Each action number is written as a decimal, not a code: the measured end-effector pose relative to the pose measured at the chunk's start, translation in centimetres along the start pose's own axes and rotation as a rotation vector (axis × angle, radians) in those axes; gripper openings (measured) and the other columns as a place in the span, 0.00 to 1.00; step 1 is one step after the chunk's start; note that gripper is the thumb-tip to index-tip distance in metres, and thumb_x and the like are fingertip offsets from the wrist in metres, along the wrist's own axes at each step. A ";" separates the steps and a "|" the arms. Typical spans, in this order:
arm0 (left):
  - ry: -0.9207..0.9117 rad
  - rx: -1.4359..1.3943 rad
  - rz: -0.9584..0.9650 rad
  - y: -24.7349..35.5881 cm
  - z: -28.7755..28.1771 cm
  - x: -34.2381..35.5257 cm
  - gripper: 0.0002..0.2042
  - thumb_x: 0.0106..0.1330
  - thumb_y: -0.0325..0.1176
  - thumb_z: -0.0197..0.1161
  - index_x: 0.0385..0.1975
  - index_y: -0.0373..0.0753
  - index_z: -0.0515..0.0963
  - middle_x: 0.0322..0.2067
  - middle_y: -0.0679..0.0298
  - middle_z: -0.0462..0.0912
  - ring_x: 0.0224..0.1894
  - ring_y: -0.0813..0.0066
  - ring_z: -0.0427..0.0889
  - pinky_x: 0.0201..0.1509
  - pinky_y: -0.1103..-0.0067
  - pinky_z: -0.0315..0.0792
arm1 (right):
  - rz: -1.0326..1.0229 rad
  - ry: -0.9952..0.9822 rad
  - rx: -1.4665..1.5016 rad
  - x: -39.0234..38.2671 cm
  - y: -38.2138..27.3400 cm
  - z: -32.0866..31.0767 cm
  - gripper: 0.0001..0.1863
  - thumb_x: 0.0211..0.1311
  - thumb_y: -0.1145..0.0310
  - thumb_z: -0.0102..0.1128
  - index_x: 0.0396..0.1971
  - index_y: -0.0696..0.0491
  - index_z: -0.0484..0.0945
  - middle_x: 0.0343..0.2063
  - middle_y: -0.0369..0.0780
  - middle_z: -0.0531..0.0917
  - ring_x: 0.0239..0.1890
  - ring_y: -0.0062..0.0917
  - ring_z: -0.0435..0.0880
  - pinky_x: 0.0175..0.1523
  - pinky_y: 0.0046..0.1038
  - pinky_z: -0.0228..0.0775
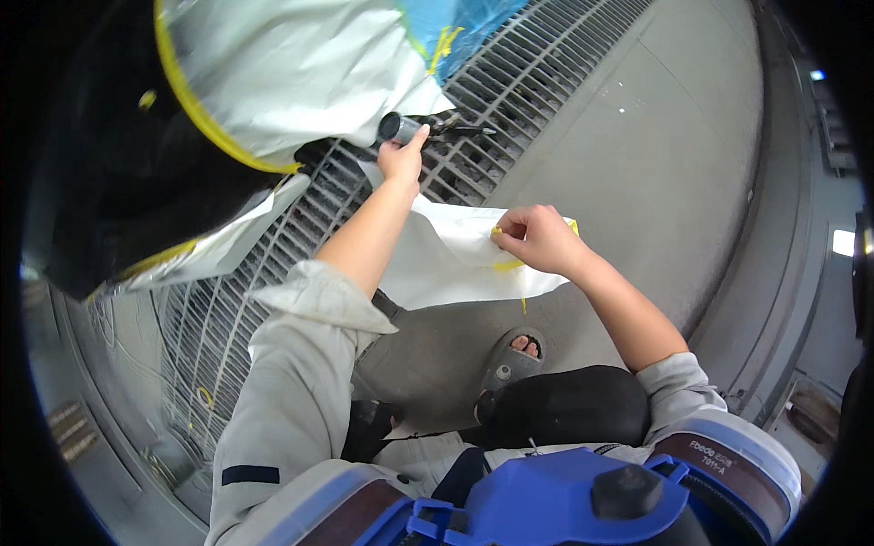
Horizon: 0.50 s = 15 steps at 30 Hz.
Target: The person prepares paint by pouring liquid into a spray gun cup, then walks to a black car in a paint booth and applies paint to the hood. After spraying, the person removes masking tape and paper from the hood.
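Note:
My left hand point(401, 161) is raised and grips a small black cylindrical tool point(407, 127) with a metal tip pointing right, held close to the white masking sheet point(300, 73) edged with yellow tape. My right hand point(537, 238) pinches the yellow-taped edge of a loose flap of white sheet point(446, 259) that hangs below the tool. Both forearms come up from grey rolled sleeves.
A black car body point(109, 164) sits at the upper left under the masking. A metal floor grating point(510, 91) runs diagonally beneath, beside grey concrete floor point(655, 155). My sandalled foot point(513, 357) and black-trousered knee point(574, 405) are below. A blue device point(555, 500) hangs at my chest.

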<state>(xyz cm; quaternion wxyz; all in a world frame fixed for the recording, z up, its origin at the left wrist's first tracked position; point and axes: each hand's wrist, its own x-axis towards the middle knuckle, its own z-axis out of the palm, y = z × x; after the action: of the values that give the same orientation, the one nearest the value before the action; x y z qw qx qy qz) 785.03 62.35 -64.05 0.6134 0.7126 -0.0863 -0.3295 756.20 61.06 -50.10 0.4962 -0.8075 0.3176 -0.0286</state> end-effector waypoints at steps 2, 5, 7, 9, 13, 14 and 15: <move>-0.027 -0.101 -0.013 0.4 -1.1 0.6 0.19 0.65 0.39 0.79 0.49 0.32 0.85 0.49 0.65 0.89 0.50 0.77 0.81 0.59 0.78 0.69 | 0.020 -0.022 -0.042 1.2 -0.9 1.0 0.09 0.63 0.65 0.70 0.34 0.56 0.89 0.28 0.43 0.90 0.31 0.37 0.91 0.41 0.35 0.82; -0.014 0.017 -0.061 0.6 -1.8 1.4 0.18 0.65 0.39 0.79 0.47 0.32 0.86 0.47 0.66 0.89 0.48 0.78 0.80 0.57 0.78 0.70 | -0.014 -0.012 -0.100 1.6 -1.7 2.1 0.09 0.63 0.64 0.70 0.34 0.55 0.89 0.29 0.43 0.91 0.32 0.37 0.91 0.41 0.36 0.82; -0.011 0.107 -0.151 0.9 -2.2 0.7 0.19 0.64 0.41 0.79 0.45 0.33 0.86 0.43 0.65 0.88 0.45 0.77 0.79 0.53 0.77 0.71 | 0.012 -0.009 -0.109 1.6 -1.8 2.5 0.10 0.63 0.64 0.71 0.34 0.55 0.89 0.29 0.44 0.91 0.32 0.37 0.91 0.41 0.36 0.82; -0.029 0.132 -0.219 1.5 -2.7 -1.1 0.22 0.64 0.46 0.78 0.46 0.33 0.85 0.43 0.63 0.86 0.44 0.75 0.78 0.50 0.74 0.72 | 0.040 0.016 -0.098 1.5 -1.6 2.4 0.10 0.63 0.64 0.71 0.35 0.56 0.89 0.29 0.44 0.90 0.32 0.36 0.91 0.41 0.35 0.82; -0.575 0.393 0.183 2.9 -5.2 -9.5 0.27 0.76 0.50 0.65 0.63 0.33 0.78 0.58 0.55 0.85 0.62 0.68 0.81 0.67 0.72 0.72 | 0.004 0.030 -0.018 1.1 -0.3 1.9 0.10 0.65 0.65 0.71 0.34 0.59 0.88 0.26 0.44 0.89 0.27 0.30 0.88 0.38 0.32 0.80; -0.730 0.713 0.581 3.6 -6.8 -11.6 0.29 0.74 0.51 0.67 0.65 0.36 0.77 0.61 0.54 0.83 0.64 0.60 0.82 0.70 0.67 0.72 | 0.050 0.045 0.026 1.0 0.1 1.9 0.11 0.65 0.65 0.70 0.33 0.59 0.87 0.25 0.43 0.89 0.27 0.28 0.86 0.37 0.31 0.78; -0.800 0.943 0.741 4.1 -8.1 -14.1 0.25 0.72 0.47 0.69 0.63 0.40 0.79 0.58 0.53 0.84 0.59 0.53 0.84 0.67 0.64 0.74 | 0.090 0.046 0.069 1.0 0.4 1.9 0.11 0.66 0.66 0.70 0.33 0.60 0.87 0.24 0.42 0.88 0.26 0.25 0.85 0.36 0.30 0.77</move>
<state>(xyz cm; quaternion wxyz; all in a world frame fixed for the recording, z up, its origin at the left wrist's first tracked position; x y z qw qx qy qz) 780.06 75.47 -54.86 0.2334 0.6503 -0.6733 -0.2632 757.47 61.89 -51.67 0.5173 -0.7739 0.3637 -0.0357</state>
